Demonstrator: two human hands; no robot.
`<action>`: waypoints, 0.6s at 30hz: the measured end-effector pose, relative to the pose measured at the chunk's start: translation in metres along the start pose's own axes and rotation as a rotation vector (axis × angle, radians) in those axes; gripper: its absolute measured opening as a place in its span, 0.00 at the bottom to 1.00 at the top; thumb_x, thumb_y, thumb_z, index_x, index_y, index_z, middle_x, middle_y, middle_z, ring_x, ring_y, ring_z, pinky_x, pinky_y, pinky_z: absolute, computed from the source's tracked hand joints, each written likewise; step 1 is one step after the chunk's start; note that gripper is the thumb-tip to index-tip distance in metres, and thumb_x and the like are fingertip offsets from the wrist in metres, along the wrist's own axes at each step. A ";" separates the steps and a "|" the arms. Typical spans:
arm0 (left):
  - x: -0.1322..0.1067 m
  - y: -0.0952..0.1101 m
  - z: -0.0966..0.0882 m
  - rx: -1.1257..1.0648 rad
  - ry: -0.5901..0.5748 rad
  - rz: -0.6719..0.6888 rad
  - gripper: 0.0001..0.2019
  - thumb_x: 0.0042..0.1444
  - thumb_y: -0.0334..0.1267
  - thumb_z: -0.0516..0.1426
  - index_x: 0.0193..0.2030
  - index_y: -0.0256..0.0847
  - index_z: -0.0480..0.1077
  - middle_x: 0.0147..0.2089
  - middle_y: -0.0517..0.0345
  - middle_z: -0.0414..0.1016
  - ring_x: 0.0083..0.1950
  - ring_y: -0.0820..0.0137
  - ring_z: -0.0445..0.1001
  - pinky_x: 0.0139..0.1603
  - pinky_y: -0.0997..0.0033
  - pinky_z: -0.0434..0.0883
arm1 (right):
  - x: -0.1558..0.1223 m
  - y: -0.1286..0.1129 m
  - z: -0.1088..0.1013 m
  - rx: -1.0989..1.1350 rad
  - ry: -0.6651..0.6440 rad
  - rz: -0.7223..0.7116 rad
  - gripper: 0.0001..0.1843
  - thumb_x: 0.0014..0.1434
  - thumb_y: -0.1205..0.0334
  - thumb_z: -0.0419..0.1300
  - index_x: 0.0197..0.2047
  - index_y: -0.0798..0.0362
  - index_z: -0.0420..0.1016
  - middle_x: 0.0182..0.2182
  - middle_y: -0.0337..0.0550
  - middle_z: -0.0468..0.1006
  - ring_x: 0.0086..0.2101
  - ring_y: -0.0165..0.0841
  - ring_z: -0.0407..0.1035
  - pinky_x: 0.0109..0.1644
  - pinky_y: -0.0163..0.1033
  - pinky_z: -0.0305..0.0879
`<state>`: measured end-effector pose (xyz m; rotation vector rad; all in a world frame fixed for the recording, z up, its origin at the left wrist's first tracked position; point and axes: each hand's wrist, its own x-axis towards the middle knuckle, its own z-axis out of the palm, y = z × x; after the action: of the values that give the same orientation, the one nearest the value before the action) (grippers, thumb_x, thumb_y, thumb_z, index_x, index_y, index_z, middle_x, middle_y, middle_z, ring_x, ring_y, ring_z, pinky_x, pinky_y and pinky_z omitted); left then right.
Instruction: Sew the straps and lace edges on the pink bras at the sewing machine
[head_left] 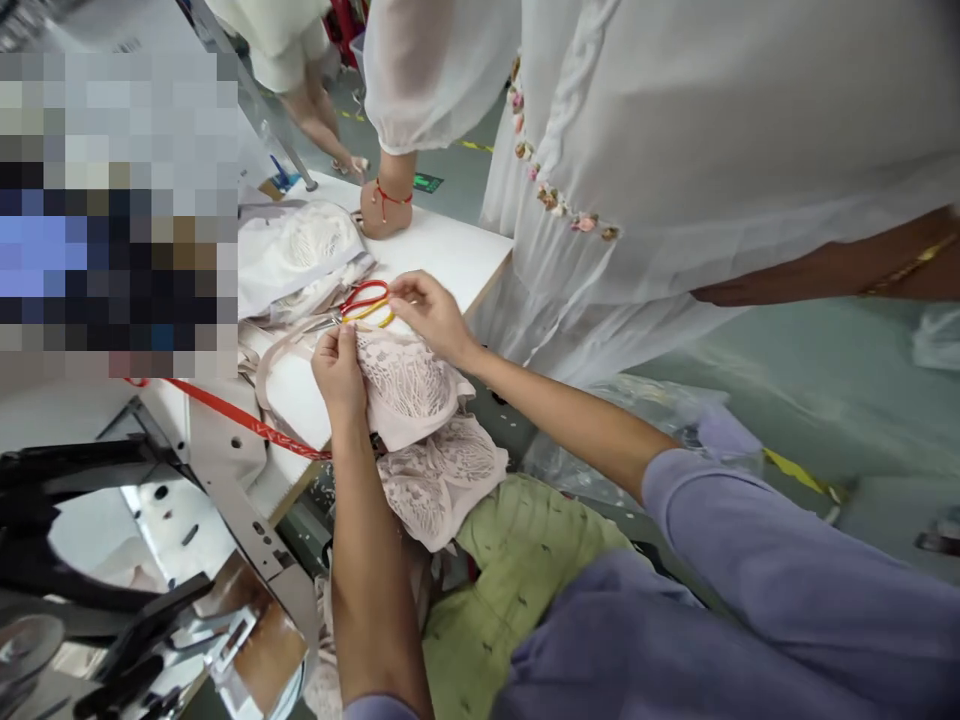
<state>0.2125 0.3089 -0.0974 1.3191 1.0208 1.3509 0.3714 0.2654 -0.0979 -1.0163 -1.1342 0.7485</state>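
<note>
A pale pink lace bra (405,375) hangs over the table's front edge, its cups facing me. My left hand (339,375) is closed on the bra's upper edge, thumb on top. My right hand (433,312) is closed at the handles of a pair of scissors (366,300), one loop red and the other yellow. The scissors' blades point left, just above my left hand. More pink lace cups (446,475) lie below, on green cloth (517,560) over my lap.
White bras (311,245) are piled on the white table (439,255). A person in white (675,150) stands across, with a hand (386,205) on the tabletop. A red strap (240,420) stretches at left, above machine parts (90,560). Clear plastic (622,420) lies at right.
</note>
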 end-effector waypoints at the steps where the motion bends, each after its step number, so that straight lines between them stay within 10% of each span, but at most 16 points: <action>1: -0.006 0.006 0.002 0.002 0.022 0.034 0.13 0.58 0.47 0.62 0.34 0.37 0.72 0.32 0.61 0.72 0.35 0.74 0.68 0.40 0.76 0.67 | -0.022 0.001 -0.012 -0.054 0.077 -0.001 0.19 0.63 0.43 0.57 0.43 0.52 0.69 0.37 0.43 0.72 0.41 0.35 0.68 0.47 0.39 0.66; 5: -0.080 0.060 0.006 0.071 0.068 0.027 0.12 0.60 0.46 0.61 0.34 0.40 0.72 0.31 0.61 0.69 0.34 0.73 0.67 0.38 0.75 0.66 | -0.128 0.025 -0.063 -0.245 0.069 0.248 0.22 0.66 0.39 0.50 0.38 0.51 0.68 0.30 0.42 0.71 0.30 0.33 0.66 0.35 0.39 0.66; 9: -0.224 0.105 -0.010 0.184 -0.048 -0.304 0.11 0.60 0.49 0.62 0.32 0.45 0.72 0.29 0.60 0.69 0.30 0.69 0.66 0.33 0.70 0.65 | -0.187 0.068 -0.084 -0.374 -0.184 0.422 0.24 0.65 0.40 0.50 0.40 0.54 0.72 0.30 0.45 0.75 0.31 0.36 0.69 0.36 0.41 0.67; 13: -0.341 0.081 -0.047 0.140 -0.330 -0.686 0.16 0.59 0.56 0.59 0.33 0.45 0.74 0.27 0.58 0.69 0.29 0.66 0.65 0.31 0.68 0.63 | -0.182 0.091 -0.068 -0.442 -0.291 0.431 0.23 0.63 0.43 0.56 0.46 0.55 0.74 0.42 0.50 0.78 0.40 0.38 0.72 0.46 0.42 0.68; 18: -0.398 0.019 -0.097 0.375 -0.005 -0.773 0.26 0.56 0.67 0.54 0.31 0.44 0.67 0.28 0.60 0.64 0.31 0.66 0.64 0.34 0.68 0.62 | -0.185 0.089 -0.029 -0.522 -0.599 0.393 0.21 0.52 0.46 0.68 0.43 0.53 0.80 0.42 0.53 0.80 0.45 0.46 0.73 0.48 0.43 0.68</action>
<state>0.0985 -0.0791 -0.1640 1.0028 1.6176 0.5853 0.3490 0.1273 -0.2504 -1.5385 -1.7276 1.1509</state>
